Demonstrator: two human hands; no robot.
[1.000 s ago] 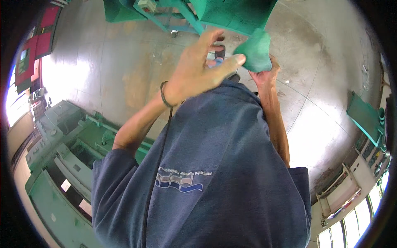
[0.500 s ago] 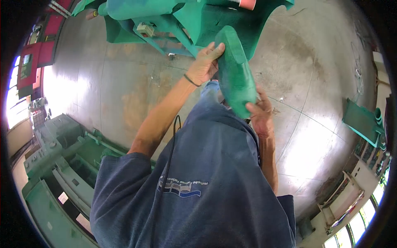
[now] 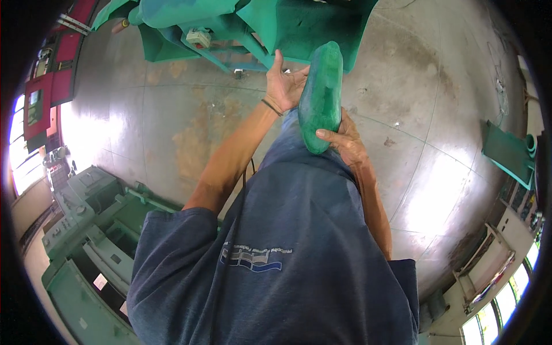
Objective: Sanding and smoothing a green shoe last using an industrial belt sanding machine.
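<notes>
A long green shoe last stands out in front of my body, its bottom end towards me. My right hand is closed on its lower end, the thumb laid over the near face and the other fingers mostly hidden behind. Beside the last's upper left edge, my left hand is open, palm showing, thumb pointing up and fingers stretched towards the last. Whether those fingertips touch it, I cannot tell. A dark band circles my left wrist.
A green machine with sheet-metal guards and a small switch box stands just ahead. Another green machine is at lower left. At the right are a green panel and a bench. The grey floor has stains.
My left hand has let go of the last's upper part and opened. The last has turned more upright, with my right hand's thumb now across its lower end.
</notes>
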